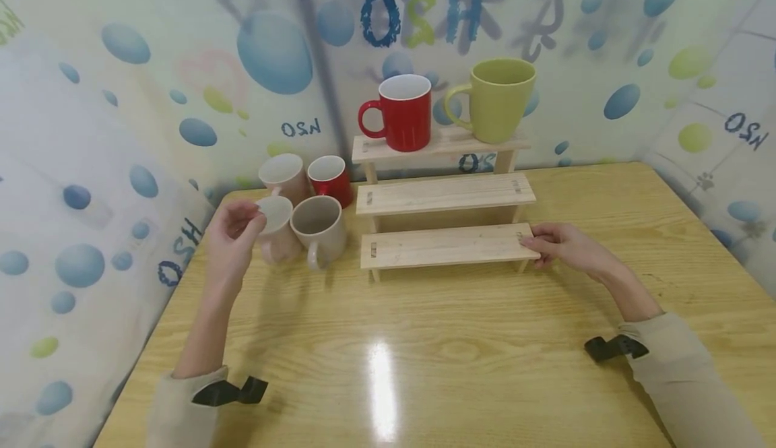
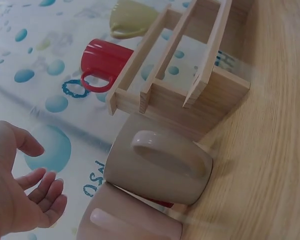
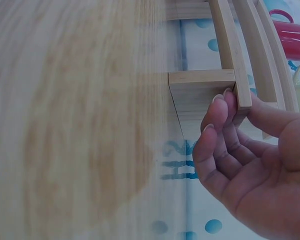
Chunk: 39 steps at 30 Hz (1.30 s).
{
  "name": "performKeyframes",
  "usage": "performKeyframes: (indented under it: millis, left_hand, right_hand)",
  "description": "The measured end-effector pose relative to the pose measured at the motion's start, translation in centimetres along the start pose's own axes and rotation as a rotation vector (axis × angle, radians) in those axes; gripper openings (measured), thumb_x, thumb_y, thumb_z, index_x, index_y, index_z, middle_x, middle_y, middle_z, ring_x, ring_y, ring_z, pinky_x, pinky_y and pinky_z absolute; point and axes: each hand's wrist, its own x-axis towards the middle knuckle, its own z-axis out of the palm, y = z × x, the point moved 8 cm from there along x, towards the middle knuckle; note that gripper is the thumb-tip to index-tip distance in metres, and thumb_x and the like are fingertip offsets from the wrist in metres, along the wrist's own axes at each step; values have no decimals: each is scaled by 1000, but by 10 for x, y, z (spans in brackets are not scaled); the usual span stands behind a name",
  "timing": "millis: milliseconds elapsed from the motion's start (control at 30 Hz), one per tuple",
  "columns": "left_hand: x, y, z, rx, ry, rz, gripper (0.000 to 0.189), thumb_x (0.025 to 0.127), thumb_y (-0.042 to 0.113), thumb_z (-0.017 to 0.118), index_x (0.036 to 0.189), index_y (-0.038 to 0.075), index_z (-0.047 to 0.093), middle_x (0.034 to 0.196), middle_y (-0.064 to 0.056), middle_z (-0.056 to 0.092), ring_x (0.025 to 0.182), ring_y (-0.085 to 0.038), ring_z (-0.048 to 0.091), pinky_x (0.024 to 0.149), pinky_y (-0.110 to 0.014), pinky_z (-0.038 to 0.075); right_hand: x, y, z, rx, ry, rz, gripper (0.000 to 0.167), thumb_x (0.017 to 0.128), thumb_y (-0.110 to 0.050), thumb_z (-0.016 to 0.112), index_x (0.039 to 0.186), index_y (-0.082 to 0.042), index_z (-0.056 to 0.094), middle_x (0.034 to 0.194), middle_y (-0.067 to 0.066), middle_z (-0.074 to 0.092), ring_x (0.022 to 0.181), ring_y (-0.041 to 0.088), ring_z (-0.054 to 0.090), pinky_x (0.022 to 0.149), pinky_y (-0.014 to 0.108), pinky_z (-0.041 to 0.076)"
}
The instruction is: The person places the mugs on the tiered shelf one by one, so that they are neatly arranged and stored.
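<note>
My right hand pinches the right end of the lowest board of a three-step wooden shelf, thumb above and fingers curled beneath; the right wrist view shows this grip on the board's corner. With fingers loosely bent and nothing between them, my left hand hovers by a pale pink mug. Beside that mug stands a grey-beige mug, its handle facing the left wrist camera. Behind them are another pale pink mug and a smaller red mug.
On the top step stand a red mug and a yellow-green mug, both with handles to the left. The middle step is bare wood. A wood-grain table carries everything, with a patterned wall covering close behind.
</note>
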Motion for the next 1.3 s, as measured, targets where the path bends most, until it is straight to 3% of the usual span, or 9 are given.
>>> performKeyframes:
  millis: [200, 367, 533, 633, 867, 1067, 1300]
  left_hand:
    - [-8, -11, -20, 52, 51, -62, 4, 95, 7, 61, 99, 5, 63, 94, 3, 62, 87, -11, 60, 82, -23, 44]
    - [-16, -29, -29, 131, 32, -151, 12, 98, 16, 60, 103, 6, 63, 93, 5, 64, 89, -10, 61, 85, -25, 44]
    - [-24, -48, -33, 243, 24, -207, 24, 99, 23, 58, 108, 2, 65, 89, 10, 66, 87, -6, 62, 78, -20, 45]
    - [-26, -57, -31, 275, 15, -222, 28, 99, 24, 57, 110, -1, 65, 86, 10, 66, 85, -5, 62, 77, -19, 44]
    - [-30, -72, -21, 310, -55, -301, 40, 98, 32, 59, 119, -2, 64, 93, 6, 69, 90, -2, 59, 90, -28, 42]
    - [-29, -73, -14, 335, -32, -272, 36, 97, 27, 62, 116, -4, 66, 104, -7, 70, 91, -2, 57, 85, -24, 44]
    - [-28, -80, -9, 275, 17, -296, 31, 92, 19, 65, 107, -7, 69, 87, 7, 66, 89, -9, 55, 78, -24, 43]
  right_hand:
    - [1, 1, -1, 6, 0, -10, 54, 106, -25, 54, 139, 16, 42, 106, 16, 68, 80, 25, 69, 76, 35, 56]
    - [1, 1, -2, 9, 2, -14, 52, 106, -25, 54, 137, 15, 45, 106, 16, 68, 80, 25, 69, 76, 35, 57]
    - [2, 1, -2, 10, 4, -12, 50, 105, -25, 54, 136, 14, 47, 104, 15, 68, 79, 25, 69, 76, 34, 56]
    - [1, 1, -1, 8, 5, -10, 49, 106, -25, 54, 135, 14, 47, 102, 14, 68, 79, 24, 68, 76, 34, 56]
    - [0, -1, 0, 8, 1, -18, 49, 106, -24, 53, 135, 15, 47, 102, 14, 67, 80, 23, 69, 76, 34, 57]
    - [1, 0, 0, 1, -3, -9, 52, 106, -26, 53, 137, 15, 45, 104, 14, 67, 81, 24, 69, 78, 32, 55]
    - [1, 3, 0, -5, -3, 6, 54, 106, -27, 53, 139, 14, 43, 102, 14, 67, 81, 24, 68, 79, 31, 54]
